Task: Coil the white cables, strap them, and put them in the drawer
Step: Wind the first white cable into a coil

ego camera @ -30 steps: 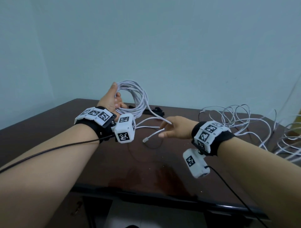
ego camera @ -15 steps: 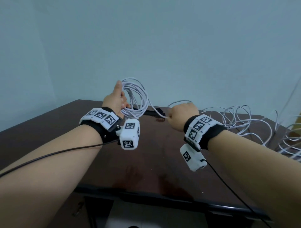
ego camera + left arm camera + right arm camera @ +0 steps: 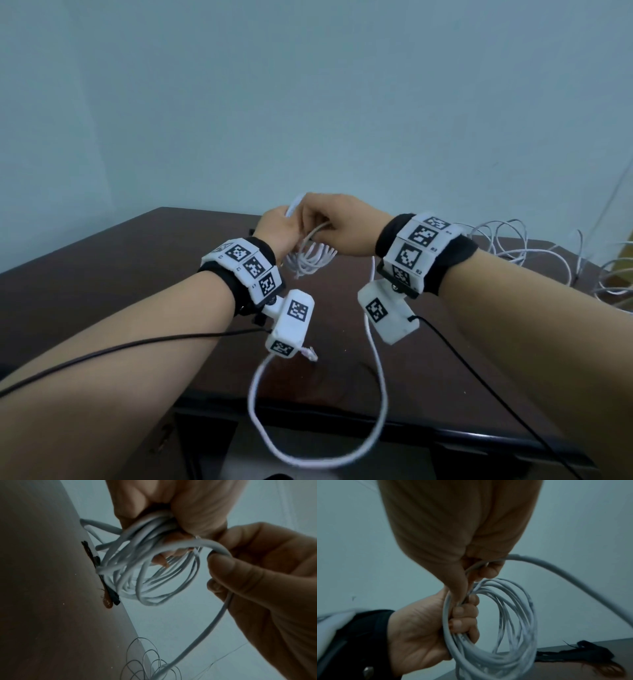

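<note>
One long loose loop of the white cable hangs nearest, sagging below the front edge of the dark wooden table between the two forearms, its clear plug end dangling just beside the left wrist camera. Above the tabletop both hands meet. The left hand has its fingers curled tight around the coil, a bundle of many white turns that hangs down from the fist; in the right wrist view the fingertips press the strands into the palm. The right hand touches the left at the top of the coil, its thumb and forefinger pinching the free strand where it feeds onto the bundle. Beyond the coil, black straps lie on the table near its far edge. Farther right, more white cables sprawl in loose loops on the tabletop, against the pale blue wall.
</note>
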Tool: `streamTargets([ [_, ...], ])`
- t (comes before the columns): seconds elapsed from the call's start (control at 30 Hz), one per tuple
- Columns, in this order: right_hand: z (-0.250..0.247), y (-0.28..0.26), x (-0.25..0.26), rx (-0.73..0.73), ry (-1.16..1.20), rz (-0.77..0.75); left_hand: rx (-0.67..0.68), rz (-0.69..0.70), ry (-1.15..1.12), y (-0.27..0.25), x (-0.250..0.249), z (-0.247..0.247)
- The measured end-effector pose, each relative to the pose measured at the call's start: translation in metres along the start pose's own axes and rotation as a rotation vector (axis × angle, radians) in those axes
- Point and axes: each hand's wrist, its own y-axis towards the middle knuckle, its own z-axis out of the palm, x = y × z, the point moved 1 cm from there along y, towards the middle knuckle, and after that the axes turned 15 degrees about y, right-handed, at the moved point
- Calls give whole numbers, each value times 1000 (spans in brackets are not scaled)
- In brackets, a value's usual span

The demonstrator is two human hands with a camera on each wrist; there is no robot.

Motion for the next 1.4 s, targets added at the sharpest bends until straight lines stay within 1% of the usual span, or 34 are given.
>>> streamTargets([
  [0.07, -2, 0, -3, -66, 99, -18, 70, -18, -61, -2, -1, 3],
  [0.13, -5, 0, -4, -125, 92, 2, 131, -40, -132, -4, -3, 4],
  [0.2, -8, 2, -8, -173, 66, 47, 205, -32, -132, -9, -5, 4],
  [0.23, -9, 2, -10, -199, 91, 77, 249, -28, -152, -12, -7, 3],
  [0.37, -13, 1, -23, -309, 333, 201, 392, -35, -328, -21, -15, 2],
  [0.47, -11, -2, -28, -384, 402, 216, 441, -12, -363, -22, -17, -2],
  [0.53, -11, -3, -35, -432, 458, 228, 430, -37, -420, -20, -18, -7],
  [0.57, -11, -3, -40, -422, 522, 280, 419, -58, -453, -19, -18, -9],
  [0.6, -10, -5, -41, -387, 598, 337, 413, -76, -487, -18, -18, -10],
  [0.63, -7, -6, -42, -312, 648, 389, 413, -89, -530, -17, -19, -12],
  [0.7, 0, -8, -49, -180, 631, 416, 423, -106, -612, -16, -19, -16],
  [0.73, 3, -8, -52, -158, 609, 418, 428, -110, -634, -17, -20, -17],
  [0.77, 6, -8, -52, -169, 611, 420, 429, -112, -641, -17, -20, -17],
  [0.83, 10, -8, -55, -251, 635, 413, 422, -124, -648, -18, -20, -15],
  [0.93, 8, -6, -56, -421, 477, 390, 388, -129, -667, -18, -20, -10],
  [1.0, 6, -5, -52, -471, 383, 375, 403, -117, -679, -19, -19, -8],
  [1.07, 5, -4, -47, -469, 333, 345, 451, -123, -717, -20, -20, -9],
  [1.13, 6, -3, -47, -466, 296, 327, 462, -133, -727, -19, -22, -10],
  [1.23, 10, -2, -48, -447, 294, 353, 396, -167, -689, -15, -22, -9],
  [1.33, 13, -5, -51, -389, 314, 410, 331, -209, -668, -13, -17, -6],
  [1.4, 12, -7, -52, -375, 230, 411, 283, -222, -675, -11, -11, -5],
])
